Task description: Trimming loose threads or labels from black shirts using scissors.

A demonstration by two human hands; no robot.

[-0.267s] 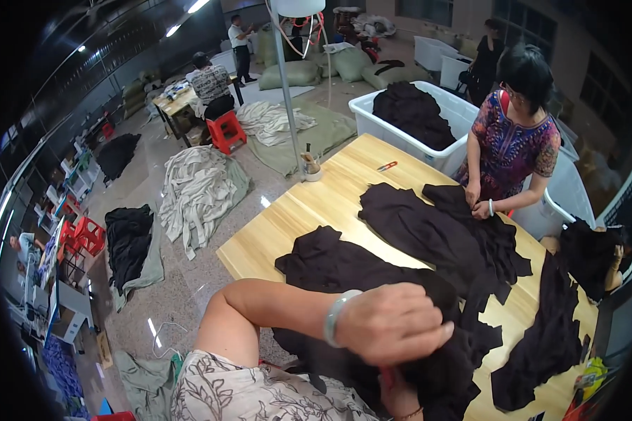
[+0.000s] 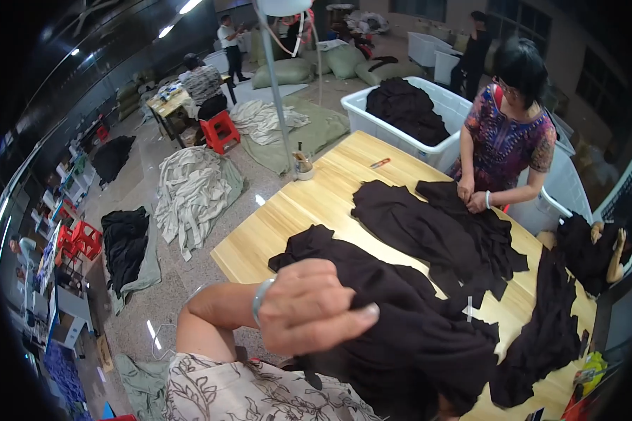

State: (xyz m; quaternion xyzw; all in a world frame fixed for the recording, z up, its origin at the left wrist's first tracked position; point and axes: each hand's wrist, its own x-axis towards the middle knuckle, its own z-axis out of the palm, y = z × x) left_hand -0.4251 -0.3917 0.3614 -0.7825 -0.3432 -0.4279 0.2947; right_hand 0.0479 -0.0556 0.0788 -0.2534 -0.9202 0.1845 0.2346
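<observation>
My left hand (image 2: pixel 312 306), with a pale bracelet at its wrist, is raised in front of a dark garment (image 2: pixel 414 337). Its fingers are curled and pressed together; whatever is in them is hidden. The garment spreads over the table's near edge, with a small white tag (image 2: pixel 470 309) beside its upper right side. Only a sliver of my right hand or wrist (image 2: pixel 448 408) shows at the lower edge, its fingers covered by the dark cloth. Another dark garment (image 2: pixel 316 247) lies just beyond my left hand.
Across the wooden table (image 2: pixel 260 238), a person (image 2: pixel 505 133) handles dark garments (image 2: pixel 428 224). Red-handled snips (image 2: pixel 380 163) and a small cup of tools (image 2: pixel 303 167) lie near the far edge. A white bin (image 2: pixel 456 151) holds dark cloth. At right, another person's hands (image 2: pixel 618 242) hold dark fabric.
My left hand has moved left and slightly up. The dark garment now lies more spread out to its right. My right hand, with something red by it before, is now mostly covered.
</observation>
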